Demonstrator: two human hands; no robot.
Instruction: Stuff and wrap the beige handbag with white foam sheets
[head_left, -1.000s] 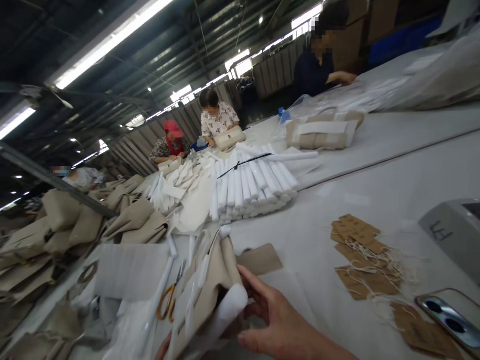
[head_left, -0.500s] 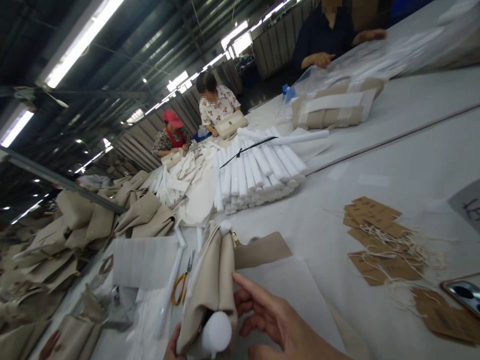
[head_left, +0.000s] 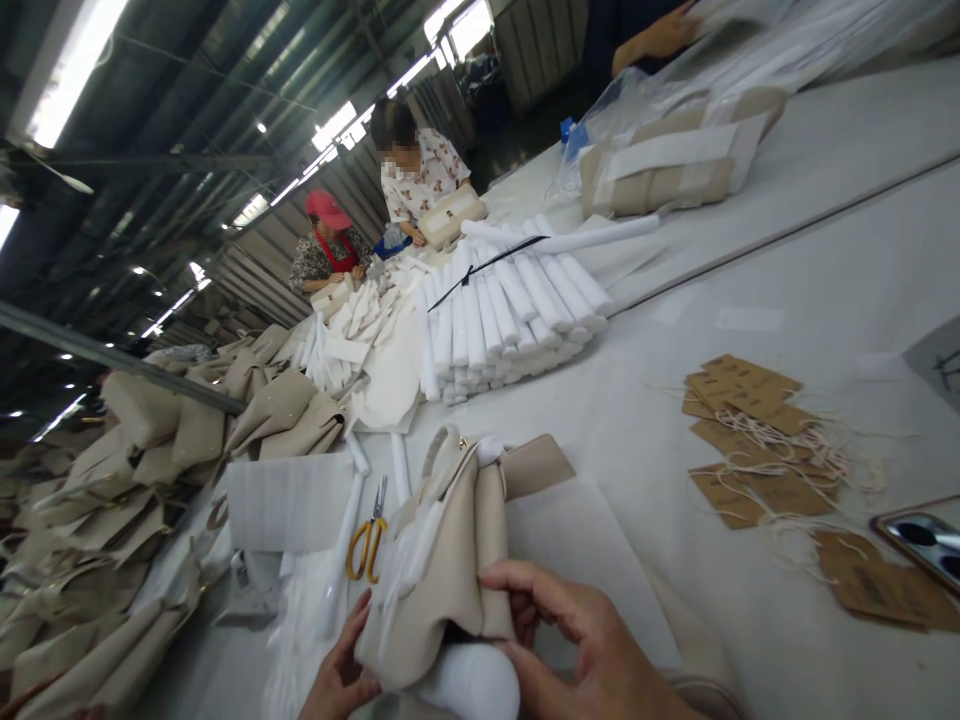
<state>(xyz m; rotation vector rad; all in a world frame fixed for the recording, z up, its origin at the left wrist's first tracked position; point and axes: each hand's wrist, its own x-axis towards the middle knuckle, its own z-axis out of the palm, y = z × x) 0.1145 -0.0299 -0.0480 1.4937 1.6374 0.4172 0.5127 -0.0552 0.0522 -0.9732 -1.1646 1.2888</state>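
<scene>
A beige handbag (head_left: 442, 580) stands tilted in front of me, with clear wrap or tape along its left side and its handle showing at the far end. A white foam roll (head_left: 472, 680) pokes out of its near end. Against the bag's lower left side lie the fingers of my left hand (head_left: 337, 665), holding it. My right hand (head_left: 592, 640) grips the right edge, index finger on the bag and thumb by the roll. Orange-handled scissors (head_left: 367, 545) lie left of the bag. A white sheet (head_left: 592, 560) lies under its right side.
Brown tags (head_left: 757, 440) with white strings and a phone (head_left: 926, 545) lie on the right. Beyond the bag is a tied bundle of white foam rolls (head_left: 517, 310). Beige bags (head_left: 150, 430) pile up at left. Co-workers (head_left: 424, 180) work across the table.
The handbag has turned and leaned, showing more of its left side. My right hand, which pointed at its edge, now grips it. The camera view has shifted.
</scene>
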